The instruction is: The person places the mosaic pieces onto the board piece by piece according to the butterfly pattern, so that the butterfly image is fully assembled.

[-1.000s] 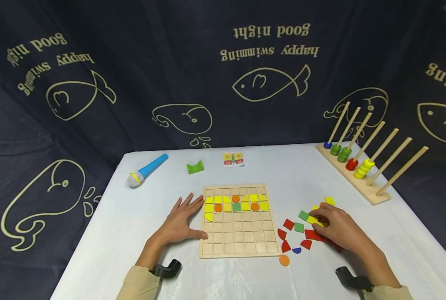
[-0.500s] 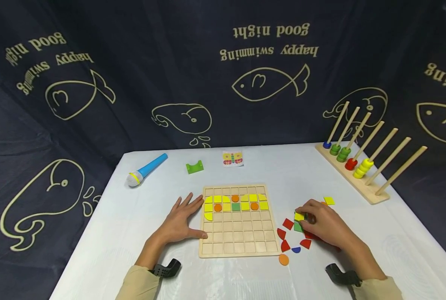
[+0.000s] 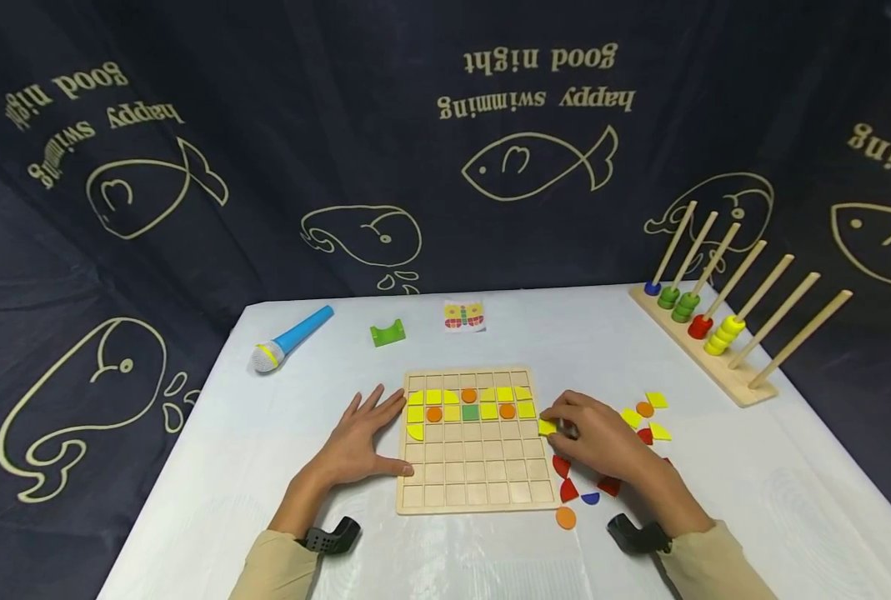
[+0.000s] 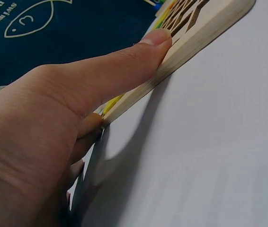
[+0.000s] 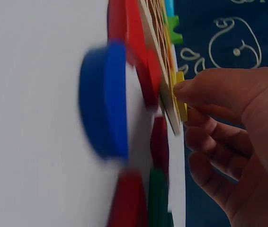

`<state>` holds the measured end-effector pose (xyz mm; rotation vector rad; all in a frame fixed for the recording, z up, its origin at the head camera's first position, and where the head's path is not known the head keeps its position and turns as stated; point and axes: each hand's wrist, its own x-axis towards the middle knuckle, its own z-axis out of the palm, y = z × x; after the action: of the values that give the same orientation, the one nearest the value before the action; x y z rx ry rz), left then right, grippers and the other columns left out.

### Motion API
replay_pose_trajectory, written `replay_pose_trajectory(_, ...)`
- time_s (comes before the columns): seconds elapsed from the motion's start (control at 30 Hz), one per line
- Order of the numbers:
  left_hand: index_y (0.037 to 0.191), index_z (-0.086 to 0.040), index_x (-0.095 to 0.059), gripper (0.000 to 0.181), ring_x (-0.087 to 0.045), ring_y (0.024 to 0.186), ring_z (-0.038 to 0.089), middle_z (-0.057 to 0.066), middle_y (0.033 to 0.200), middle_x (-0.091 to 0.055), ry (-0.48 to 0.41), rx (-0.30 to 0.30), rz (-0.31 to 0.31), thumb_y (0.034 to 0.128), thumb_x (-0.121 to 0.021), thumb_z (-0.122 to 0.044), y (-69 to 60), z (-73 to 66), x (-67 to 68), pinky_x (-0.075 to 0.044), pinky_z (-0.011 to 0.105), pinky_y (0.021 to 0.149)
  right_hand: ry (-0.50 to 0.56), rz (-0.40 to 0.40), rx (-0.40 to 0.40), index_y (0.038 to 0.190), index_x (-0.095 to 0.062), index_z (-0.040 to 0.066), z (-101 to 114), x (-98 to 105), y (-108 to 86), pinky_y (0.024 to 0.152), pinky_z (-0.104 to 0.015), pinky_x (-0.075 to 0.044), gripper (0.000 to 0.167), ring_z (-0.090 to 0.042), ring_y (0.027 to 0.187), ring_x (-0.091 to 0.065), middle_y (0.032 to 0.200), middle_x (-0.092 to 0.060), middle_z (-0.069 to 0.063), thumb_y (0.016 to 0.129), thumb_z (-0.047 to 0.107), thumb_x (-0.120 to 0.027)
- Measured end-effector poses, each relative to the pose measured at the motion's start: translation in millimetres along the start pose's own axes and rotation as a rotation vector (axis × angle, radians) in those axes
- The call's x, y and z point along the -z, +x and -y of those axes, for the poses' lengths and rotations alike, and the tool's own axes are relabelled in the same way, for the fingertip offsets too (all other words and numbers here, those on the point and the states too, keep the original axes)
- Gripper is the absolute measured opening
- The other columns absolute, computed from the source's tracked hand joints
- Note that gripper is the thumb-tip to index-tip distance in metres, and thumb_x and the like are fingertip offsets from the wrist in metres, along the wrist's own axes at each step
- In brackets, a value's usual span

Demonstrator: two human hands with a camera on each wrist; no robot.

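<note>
A wooden grid board (image 3: 475, 474) lies flat on the table, with yellow pieces, orange discs and one green square (image 3: 471, 412) in its upper rows. My left hand (image 3: 353, 448) lies spread at the board's left side, its thumb on the rim and fingertips at the edge. The left wrist view shows that thumb (image 4: 124, 66) pressing on the wooden edge. At the board's right edge, my right hand (image 3: 603, 435) pinches a yellow tile (image 3: 547, 427) between thumb and fingers. In the right wrist view, the yellow tile (image 5: 181, 97) is held just over the board's edge.
Loose red pieces (image 3: 568, 490), a blue half-disc (image 3: 591, 499) and an orange disc (image 3: 566, 518) lie right of the board. Farther right are yellow pieces (image 3: 657, 401). A bead stand (image 3: 715, 358), a microphone (image 3: 295, 337), a green block (image 3: 388, 333) and a butterfly card (image 3: 464, 316) stand or lie behind.
My right hand has picked a yellow tile out of the loose pieces and carried it left to the board's right edge. The left hand has stayed in place.
</note>
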<state>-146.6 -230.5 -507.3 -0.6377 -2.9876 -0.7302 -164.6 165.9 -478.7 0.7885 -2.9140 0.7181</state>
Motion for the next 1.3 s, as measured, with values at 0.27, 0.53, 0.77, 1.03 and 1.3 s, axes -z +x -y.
replay_pose_trajectory(0.27, 0.149, -0.014, -0.037, 0.115, -0.010, 0.145, 0.023, -0.005, 0.155, -0.028, -0.007, 0.014, 0.021, 0.0593, -0.071, -0.076, -0.2, -1.6, 0.8, -0.004, 0.049, 0.116, 0.027, 0.026, 0.055, 0.107, -0.074, 0.017, 25, -11, 15.3, 0.074, -0.027, -0.050, 0.029, -0.009, 0.081, -0.050, 0.096, -0.057, 0.010, 0.079, 0.024, -0.077)
replay_pose_trajectory(0.53, 0.149, -0.014, -0.036, 0.115, -0.009, 0.145, 0.022, -0.005, 0.155, -0.028, -0.015, 0.021, 0.031, 0.0590, -0.073, -0.075, -0.8, -1.8, 1.4, -0.003, 0.048, 0.116, 0.053, 0.040, 0.180, 0.104, -0.074, 0.018, 36, -23, 31.2, 0.068, -0.022, -0.045, 0.024, -0.007, 0.075, -0.049, 0.095, -0.058, 0.010, 0.080, 0.020, -0.074)
replay_pose_trajectory(0.77, 0.150, -0.014, -0.036, 0.115, -0.009, 0.145, 0.022, -0.006, 0.155, -0.027, -0.013, 0.020, 0.026, 0.0590, -0.072, -0.076, -0.3, -1.6, 0.7, -0.003, 0.048, 0.116, 0.118, 0.035, 0.231, 0.105, -0.074, 0.016, 47, -27, 41.7, 0.065, -0.023, -0.046, 0.025, -0.007, 0.074, -0.050, 0.092, -0.058, 0.008, 0.080, 0.018, -0.074)
replay_pose_trajectory(1.03, 0.149, -0.014, -0.036, 0.115, -0.009, 0.145, 0.021, -0.006, 0.155, -0.028, -0.007, 0.021, 0.025, 0.0589, -0.072, -0.076, -0.5, -1.5, 1.3, -0.002, 0.048, 0.116, 0.109, 0.068, 0.256, 0.107, -0.073, 0.016, 61, -30, 53.2, 0.066, -0.023, -0.046, 0.025, -0.006, 0.074, -0.051, 0.094, -0.058, 0.009, 0.083, 0.020, -0.072)
replay_pose_trajectory(1.3, 0.150, -0.015, -0.036, 0.115, -0.008, 0.145, 0.021, -0.007, 0.155, -0.027, 0.003, 0.022, 0.026, 0.0592, -0.070, -0.078, 0.4, -1.0, 1.0, -0.002, 0.047, 0.116, 0.072, 0.101, 0.292, 0.107, -0.074, 0.016, 77, -40, 66.3, 0.065, -0.022, -0.045, 0.023, -0.006, 0.073, -0.048, 0.092, -0.056, 0.007, 0.084, 0.020, -0.070)
